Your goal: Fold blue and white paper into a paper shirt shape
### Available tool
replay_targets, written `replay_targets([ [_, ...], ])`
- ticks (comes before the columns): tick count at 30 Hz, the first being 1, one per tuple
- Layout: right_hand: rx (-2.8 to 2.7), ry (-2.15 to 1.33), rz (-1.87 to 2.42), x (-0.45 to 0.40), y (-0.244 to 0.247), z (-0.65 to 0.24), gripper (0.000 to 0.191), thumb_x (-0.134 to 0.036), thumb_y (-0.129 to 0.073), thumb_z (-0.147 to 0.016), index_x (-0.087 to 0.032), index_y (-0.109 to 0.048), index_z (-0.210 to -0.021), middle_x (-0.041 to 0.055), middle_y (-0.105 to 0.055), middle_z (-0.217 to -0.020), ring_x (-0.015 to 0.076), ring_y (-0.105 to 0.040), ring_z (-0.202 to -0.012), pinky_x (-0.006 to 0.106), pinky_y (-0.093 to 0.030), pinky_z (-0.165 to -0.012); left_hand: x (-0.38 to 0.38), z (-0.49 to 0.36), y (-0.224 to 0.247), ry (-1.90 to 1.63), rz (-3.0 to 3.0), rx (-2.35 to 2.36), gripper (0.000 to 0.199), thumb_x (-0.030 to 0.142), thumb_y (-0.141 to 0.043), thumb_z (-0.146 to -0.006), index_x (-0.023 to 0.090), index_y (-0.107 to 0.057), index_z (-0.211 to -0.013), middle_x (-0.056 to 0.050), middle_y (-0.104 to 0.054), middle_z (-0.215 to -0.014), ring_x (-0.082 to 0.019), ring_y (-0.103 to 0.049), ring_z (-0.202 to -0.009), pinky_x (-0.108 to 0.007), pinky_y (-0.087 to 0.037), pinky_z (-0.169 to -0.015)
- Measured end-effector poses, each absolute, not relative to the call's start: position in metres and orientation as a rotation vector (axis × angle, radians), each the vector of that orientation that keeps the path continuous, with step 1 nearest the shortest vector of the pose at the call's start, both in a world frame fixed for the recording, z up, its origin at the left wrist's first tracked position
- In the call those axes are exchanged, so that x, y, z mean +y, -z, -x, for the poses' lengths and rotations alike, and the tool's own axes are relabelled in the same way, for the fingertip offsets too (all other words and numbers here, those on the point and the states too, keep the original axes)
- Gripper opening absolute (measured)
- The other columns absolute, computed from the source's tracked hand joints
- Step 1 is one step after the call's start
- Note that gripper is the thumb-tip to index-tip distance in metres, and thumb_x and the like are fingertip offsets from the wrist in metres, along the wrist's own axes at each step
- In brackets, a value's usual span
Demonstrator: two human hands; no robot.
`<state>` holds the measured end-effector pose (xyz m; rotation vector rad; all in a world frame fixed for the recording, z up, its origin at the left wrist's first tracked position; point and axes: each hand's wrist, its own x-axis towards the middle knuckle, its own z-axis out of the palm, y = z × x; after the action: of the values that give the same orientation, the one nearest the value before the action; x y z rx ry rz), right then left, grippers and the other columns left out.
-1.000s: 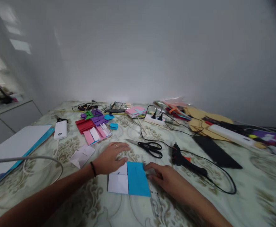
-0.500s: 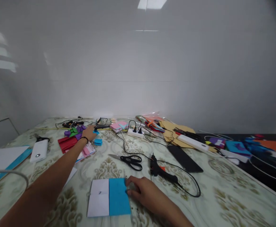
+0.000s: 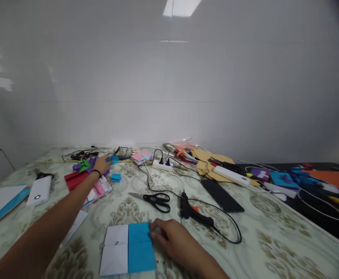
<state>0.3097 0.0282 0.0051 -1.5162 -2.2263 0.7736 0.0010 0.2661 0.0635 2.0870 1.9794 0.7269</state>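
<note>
Toward the far-left corner of the counter (image 3: pixel 216 252), my left grip (image 3: pixel 102 164) pinches a small blue paper (image 3: pixel 113 159). Well short of the far edge lies a white-and-blue folded sheet (image 3: pixel 139 250); my right grip (image 3: pixel 173 239), fingertips slightly parted, touches its right side.

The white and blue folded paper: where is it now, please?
In the head view, the white and blue folded paper lies low, left of centre, beside the right hand and below the silver-bladed scissors.
</note>
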Motion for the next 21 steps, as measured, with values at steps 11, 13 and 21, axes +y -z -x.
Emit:
replay_targets([
  [11, -2.015, -0.841, 1.201, 0.025, -0.003, -0.293, 0.036, -0.041, -0.046, -0.105, -0.017, -0.071, -0.096, 0.0066, -0.074, -0.089, 0.0204, -0.064, -0.078, 0.03, -0.047, -0.069, 0.09, -0.004, -0.052, -0.742, -2.141, 1.289, 0.041, 0.053, -0.059, -0.097, 0.017, -0.07, -0.081, -0.002, -0.074, -0.08, -0.02, -0.068, -0.077, -0.027, -0.053, -0.071],
  [13, -2.0, -0.855, 1.193, 0.02, -0.003, -0.284, 0.036, -0.042, -0.047, -0.105, -0.017, -0.072, -0.1, 0.0072, -0.074, -0.091, 0.0211, -0.065, -0.081, 0.03, -0.049, -0.07, 0.065, 0.001, -0.045, -0.723, -2.127, 1.262, 0.036, 0.049, -0.061, -0.095, 0.019, -0.07, -0.078, -0.001, -0.072, -0.078, -0.018, -0.066, -0.074, -0.026, -0.05, -0.068],
  [21, -2.144, -0.729, 0.936, 0.013, 0.001, -0.239, 0.016, -0.027, -0.063, -0.098, -0.022, -0.068, -0.112, 0.0059, -0.073, -0.096, 0.0183, -0.068, -0.08, 0.03, -0.055, -0.074, 0.024, 0.011, -0.002, -0.853, -2.276, 0.905, 0.009, 0.024, -0.062, -0.099, 0.021, -0.07, -0.101, -0.003, -0.077, -0.097, -0.018, -0.071, -0.092, -0.027, -0.054, -0.085],
])
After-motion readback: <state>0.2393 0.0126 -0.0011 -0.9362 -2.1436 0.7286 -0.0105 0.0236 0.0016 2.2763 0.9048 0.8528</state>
